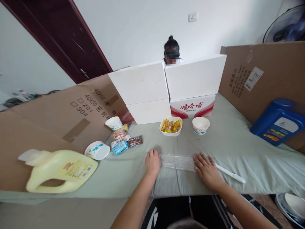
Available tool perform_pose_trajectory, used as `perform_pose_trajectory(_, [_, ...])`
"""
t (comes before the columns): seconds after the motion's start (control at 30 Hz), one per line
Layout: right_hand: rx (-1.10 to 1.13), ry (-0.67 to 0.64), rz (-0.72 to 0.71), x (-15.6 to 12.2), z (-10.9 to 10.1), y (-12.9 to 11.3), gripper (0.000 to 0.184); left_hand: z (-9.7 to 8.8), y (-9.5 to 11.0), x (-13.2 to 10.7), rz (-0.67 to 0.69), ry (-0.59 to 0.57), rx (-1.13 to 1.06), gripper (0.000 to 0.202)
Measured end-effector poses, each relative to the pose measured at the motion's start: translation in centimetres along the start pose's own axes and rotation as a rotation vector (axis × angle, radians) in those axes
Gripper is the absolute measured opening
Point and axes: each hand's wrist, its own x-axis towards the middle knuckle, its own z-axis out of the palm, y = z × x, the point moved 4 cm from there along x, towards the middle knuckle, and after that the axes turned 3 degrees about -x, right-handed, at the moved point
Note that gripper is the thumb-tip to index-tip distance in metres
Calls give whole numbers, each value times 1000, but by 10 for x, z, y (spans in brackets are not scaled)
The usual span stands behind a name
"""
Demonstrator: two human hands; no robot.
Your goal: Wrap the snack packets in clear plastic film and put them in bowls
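Note:
A clear plastic bag (177,162) lies flat on the pale green cloth (238,143) near the front edge. My left hand (152,163) rests on its left end with the fingers curled under. On the bag's right end lies my right hand (207,170), fingers stretched out flat and pressing down. A thin white stick (230,173) lies on the cloth just right of my right hand. Beyond the bag stands a white bowl of wrapped sweets (171,126) and an empty white bowl (200,125).
Snack packets (122,141) and two more white bowls (97,150) lie at the left. A yellow jug (59,170) lies front left, a blue jug (277,122) at the right. White boxes (166,86) and cardboard sheets (269,76) wall the back, with a person behind them.

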Motion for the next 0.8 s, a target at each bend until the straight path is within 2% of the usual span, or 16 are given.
perform_pose_trajectory(0.1, [-26, 3, 123, 4, -17, 14, 39, -11, 32, -24, 235, 75, -217, 20])
perform_pose_trajectory(0.2, [-37, -45, 180, 9, -30, 23, 36, -12, 78, -56, 511, -9, -476, 18])
perform_pose_trajectory(0.27, [45, -79, 142, 10, -33, 22, 33, -7, 102, -73, 598, -67, -556, 30])
perform_pose_trajectory(0.33, [227, -88, 110, 7, -36, 15, 34, 1, 117, -84, 630, -79, -580, 49])
perform_pose_trajectory(0.4, [481, -105, 146, 1, -38, 6, 36, 9, 123, -91, 624, -50, -585, 67])
perform_pose_trajectory(0.47, [772, -162, 212, -6, -41, -4, 36, 15, 124, -96, 588, -13, -600, 72])
perform_pose_trajectory(0.53, [1037, -238, 221, -12, -46, -13, 37, 17, 122, -100, 563, -2, -638, 50])
perform_pose_trajectory(0.6, [1180, -244, 203, -14, -53, -17, 42, 15, 119, -105, 574, -27, -700, 21])
perform_pose_trajectory(0.7, [1054, -114, 169, -8, -58, -10, 42, 6, 113, -112, 604, -109, -812, 21])
perform_pose_trajectory(0.8, [728, -97, -83, -1, -50, -14, 36, -4, 105, -115, 593, -214, -925, 25])
